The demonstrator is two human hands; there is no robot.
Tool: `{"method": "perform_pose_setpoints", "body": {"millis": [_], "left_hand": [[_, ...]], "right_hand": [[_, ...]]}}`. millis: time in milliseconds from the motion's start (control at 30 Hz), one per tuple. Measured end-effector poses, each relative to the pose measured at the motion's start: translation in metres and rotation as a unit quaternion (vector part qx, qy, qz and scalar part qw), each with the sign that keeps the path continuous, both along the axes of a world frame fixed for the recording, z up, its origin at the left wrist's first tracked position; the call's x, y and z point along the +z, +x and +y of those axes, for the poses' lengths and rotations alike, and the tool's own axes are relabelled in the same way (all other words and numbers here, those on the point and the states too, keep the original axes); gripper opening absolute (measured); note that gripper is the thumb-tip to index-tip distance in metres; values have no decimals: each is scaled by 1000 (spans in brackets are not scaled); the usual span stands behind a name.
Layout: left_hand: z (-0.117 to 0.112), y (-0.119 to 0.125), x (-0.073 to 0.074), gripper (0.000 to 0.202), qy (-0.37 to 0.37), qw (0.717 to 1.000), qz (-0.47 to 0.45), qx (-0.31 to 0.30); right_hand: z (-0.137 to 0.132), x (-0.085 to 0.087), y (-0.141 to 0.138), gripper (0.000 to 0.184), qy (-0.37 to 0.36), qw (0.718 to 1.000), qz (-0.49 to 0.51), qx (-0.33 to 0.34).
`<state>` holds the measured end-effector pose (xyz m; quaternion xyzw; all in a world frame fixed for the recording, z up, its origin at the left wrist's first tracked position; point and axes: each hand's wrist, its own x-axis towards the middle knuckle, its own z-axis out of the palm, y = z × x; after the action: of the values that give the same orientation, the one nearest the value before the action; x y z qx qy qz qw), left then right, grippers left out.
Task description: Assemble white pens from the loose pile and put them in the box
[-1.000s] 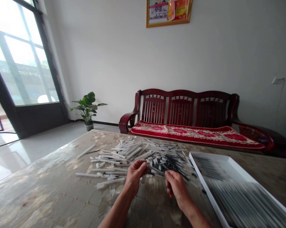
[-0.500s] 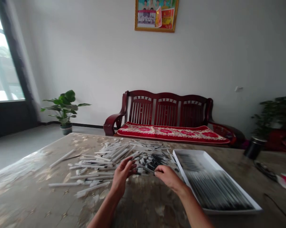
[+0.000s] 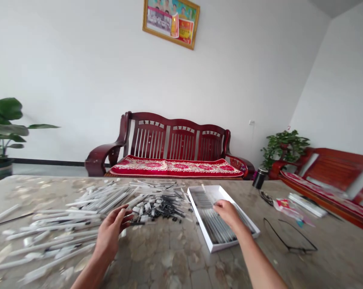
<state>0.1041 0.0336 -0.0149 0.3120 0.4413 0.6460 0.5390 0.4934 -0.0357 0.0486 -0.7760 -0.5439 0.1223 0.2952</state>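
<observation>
Slim grey pens (image 3: 220, 228) lie side by side in a shallow white box (image 3: 201, 221) on the table (image 3: 157, 261), in 2 groups, a near group that fills most of the box and a smaller group toward the far left corner. The right hand (image 3: 229, 212) is over the box, thumb and fingertips drawn together just above the pens; whether it grips a pen or nothing, I cannot tell. The left hand (image 3: 108, 233) is released, fingers loosely curved and apart with nothing seen between them, at the near edge of a loose heap of white tubes (image 3: 112, 200). Those tubes spread over the left part of the table, pointing several ways, some crossing others. Between the heap and the box sits a cluster of small black pieces (image 3: 163, 208) mixed with white bits, just right of the left hand's fingertips. To the right of the box, the table carries a pair of glasses (image 3: 302, 250) with its arms unfolded, a crumpled pink and clear packet (image 3: 285, 206), a long white object (image 3: 308, 204), a dark cable (image 3: 266, 198) and a black cup (image 3: 260, 179). Beyond the table stands a dark red wooden sofa (image 3: 183, 140) with a red floral mat (image 3: 175, 166) on its seat, and 1 framed picture (image 3: 160, 20) hangs tilted in view on the wall above.
</observation>
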Motion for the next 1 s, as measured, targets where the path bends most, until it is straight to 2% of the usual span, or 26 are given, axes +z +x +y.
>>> {"method": "perform_pose_setpoints", "body": {"millis": [100, 233, 433, 667, 767, 833, 900, 1000], "left_hand": [[-2, 2, 1, 56, 6, 1000, 2, -2], [-3, 3, 1, 58, 11, 1000, 5, -4], [-3, 0, 0, 54, 6, 1000, 5, 21], [-3, -8, -1, 47, 30, 989, 25, 145], [-4, -10, 2, 49, 34, 983, 48, 173], [-3, -11, 2, 52, 24, 981, 57, 184], [-2, -11, 1, 54, 14, 980, 64, 186], [-1, -9, -3, 53, 5, 981, 80, 177]], "right_hand": [[-33, -3, 31, 15, -38, 992, -96, -74], [-58, -13, 51, 16, -83, 974, -177, -113], [-64, -31, 55, 20, -136, 941, -289, -111], [-63, -31, 52, 23, -107, 937, -319, -95], [-48, -28, 36, 24, -69, 954, -288, -44], [-34, -27, 11, 23, -25, 969, -247, 11], [-16, -27, -25, 21, 7, 977, -202, 70], [17, -28, -89, 19, 16, 974, -148, 169]]}}
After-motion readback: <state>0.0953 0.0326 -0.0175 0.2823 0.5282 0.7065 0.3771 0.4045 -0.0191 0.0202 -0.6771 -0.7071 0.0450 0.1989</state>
